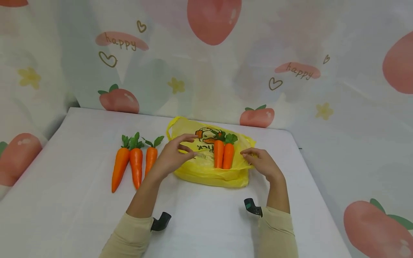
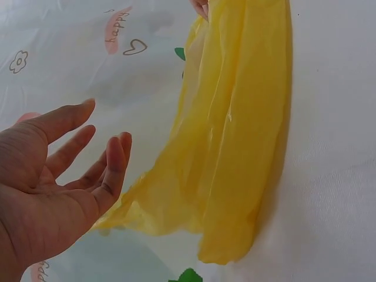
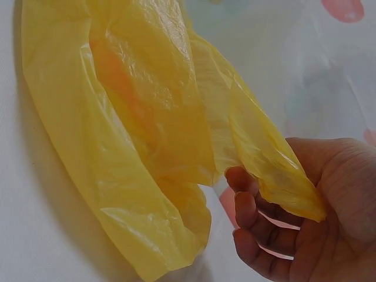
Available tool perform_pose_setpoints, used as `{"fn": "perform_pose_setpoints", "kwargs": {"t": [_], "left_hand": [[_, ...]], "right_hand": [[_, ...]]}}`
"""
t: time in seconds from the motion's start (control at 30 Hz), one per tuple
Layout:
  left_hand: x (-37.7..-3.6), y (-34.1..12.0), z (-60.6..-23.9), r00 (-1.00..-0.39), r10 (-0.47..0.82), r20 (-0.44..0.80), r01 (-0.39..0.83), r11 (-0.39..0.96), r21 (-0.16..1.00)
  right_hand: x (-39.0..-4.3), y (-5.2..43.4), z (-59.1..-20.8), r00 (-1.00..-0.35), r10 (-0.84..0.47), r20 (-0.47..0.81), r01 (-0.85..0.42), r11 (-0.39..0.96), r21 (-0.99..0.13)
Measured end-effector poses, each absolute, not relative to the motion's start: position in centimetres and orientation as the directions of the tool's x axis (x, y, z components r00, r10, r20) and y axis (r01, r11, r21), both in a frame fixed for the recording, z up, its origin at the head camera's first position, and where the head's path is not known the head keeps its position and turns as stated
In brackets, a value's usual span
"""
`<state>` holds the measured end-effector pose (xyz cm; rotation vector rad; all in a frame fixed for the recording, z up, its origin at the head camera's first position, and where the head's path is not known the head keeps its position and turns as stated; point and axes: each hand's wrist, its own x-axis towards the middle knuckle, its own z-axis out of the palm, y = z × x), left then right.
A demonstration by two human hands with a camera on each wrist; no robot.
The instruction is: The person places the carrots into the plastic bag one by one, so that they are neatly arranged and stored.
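Yellow plastic bag, crinkled, translucent, duck-printed, two carrots against it, left hand loosely spread, right hand pinching its edge.

White table, seen from the person's side: three carrots lie at ten o'clock — side by side, leafy ends toward twelve — and a yellow bag at one, a loop handle toward ten.
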<state>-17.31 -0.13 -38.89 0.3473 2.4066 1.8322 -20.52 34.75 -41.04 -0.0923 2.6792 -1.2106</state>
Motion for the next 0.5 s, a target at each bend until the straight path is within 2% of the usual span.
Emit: {"fn": "perform_pose_setpoints", "kwargs": {"t": [0.5], "left_hand": [[-16.4, -2.7, -38.3, -0.966, 0.249, 0.066, 0.142, 0.302, 0.943]], "right_hand": [[-20.6, 34.9, -41.2, -0.977, -0.144, -0.157, 0.021, 0.665, -0.746]]}}
